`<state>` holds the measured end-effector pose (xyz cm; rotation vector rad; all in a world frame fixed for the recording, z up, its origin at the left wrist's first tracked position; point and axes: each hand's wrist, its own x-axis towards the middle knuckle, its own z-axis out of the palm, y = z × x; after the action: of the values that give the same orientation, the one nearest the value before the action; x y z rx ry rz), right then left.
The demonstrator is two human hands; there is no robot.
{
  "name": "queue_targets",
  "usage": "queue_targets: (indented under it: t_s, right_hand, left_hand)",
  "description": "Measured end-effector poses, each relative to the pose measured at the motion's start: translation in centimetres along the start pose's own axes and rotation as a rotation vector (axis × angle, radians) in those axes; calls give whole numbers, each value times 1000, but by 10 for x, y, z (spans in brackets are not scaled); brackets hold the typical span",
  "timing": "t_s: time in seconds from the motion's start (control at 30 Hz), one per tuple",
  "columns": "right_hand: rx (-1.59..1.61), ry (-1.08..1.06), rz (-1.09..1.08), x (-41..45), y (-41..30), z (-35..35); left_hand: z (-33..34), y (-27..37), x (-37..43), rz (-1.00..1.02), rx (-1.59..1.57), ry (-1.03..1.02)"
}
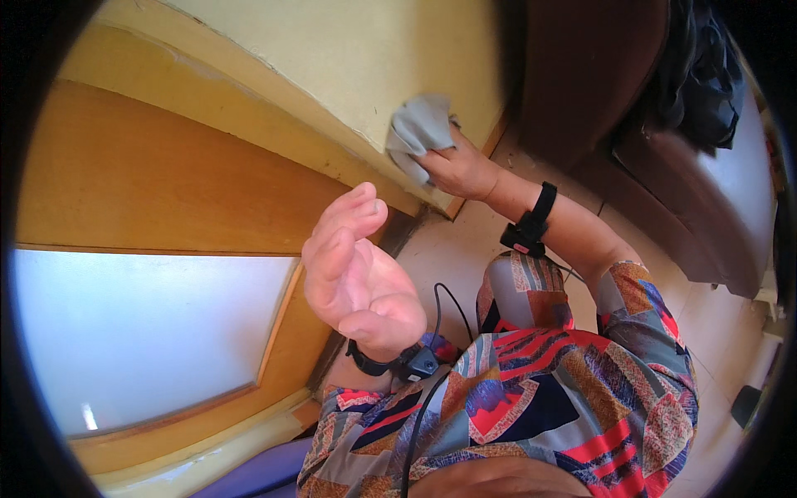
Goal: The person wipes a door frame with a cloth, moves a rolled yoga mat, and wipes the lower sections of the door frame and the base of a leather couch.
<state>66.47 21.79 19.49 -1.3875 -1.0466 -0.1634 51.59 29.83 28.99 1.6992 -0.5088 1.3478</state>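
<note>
My right hand holds a crumpled grey cloth against the yellow painted wall, near its corner and above the skirting. Raised in front of the door frame, my left hand is empty, its palm up and its fingers curled and somewhat apart. Each arm carries a black strap with a small device, the right one on the forearm and the left one at the wrist.
On the left stands a wooden door with a frosted glass pane. A brown sofa with a black bag on it is at the right, above the tiled floor. Black cables hang by my body.
</note>
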Motion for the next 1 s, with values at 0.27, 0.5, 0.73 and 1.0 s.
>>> queue_targets:
  t_s: [0.27,0.5,0.73,1.0]
  right_hand:
    - [-100,120,-72,18,-20,8]
    - [-576,206,-487,31,-21,5]
    - [-671,233,-485,26,-9,1]
    - [-528,347,-498,93,-70,0]
  left_hand:
    - [-5,12,0,8,-87,59]
    - [4,13,-7,-39,-96,109]
    - [3,24,-3,27,-245,-100]
    - [11,62,32,-86,-938,-342]
